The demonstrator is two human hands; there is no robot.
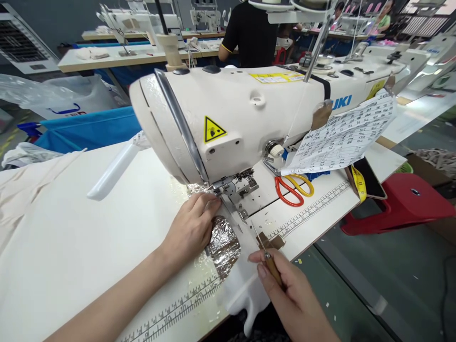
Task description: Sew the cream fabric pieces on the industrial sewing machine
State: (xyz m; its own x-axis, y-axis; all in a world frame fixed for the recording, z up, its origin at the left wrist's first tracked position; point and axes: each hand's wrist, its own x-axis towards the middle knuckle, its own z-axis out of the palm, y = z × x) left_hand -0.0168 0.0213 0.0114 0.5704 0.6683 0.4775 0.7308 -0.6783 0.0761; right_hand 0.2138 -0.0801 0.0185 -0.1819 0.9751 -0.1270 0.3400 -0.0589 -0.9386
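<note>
An awl with a wooden handle [273,270] is gripped between the thumb and fingers of my right hand [290,289], its thin metal tip pointing toward the presser foot area. My left hand [194,223] lies beside the needle area of a white sewing machine [221,118], fingers curled and pressed together at the edge of a white fabric piece [244,280]. Its fingertips are partly hidden under the machine head. The fabric runs from under the presser foot [242,211] down over the table's front edge. Shiny clear tape [223,244] covers the table between my hands.
Red-and-yellow-handled scissors [289,191] lie right of the needle. A handwritten sheet [342,135] hangs on the machine. Printed rulers [309,211] line the front edge. Pale cloth [32,183] lies at left. A red stool [402,204] stands right; a person in black [254,35] sits behind.
</note>
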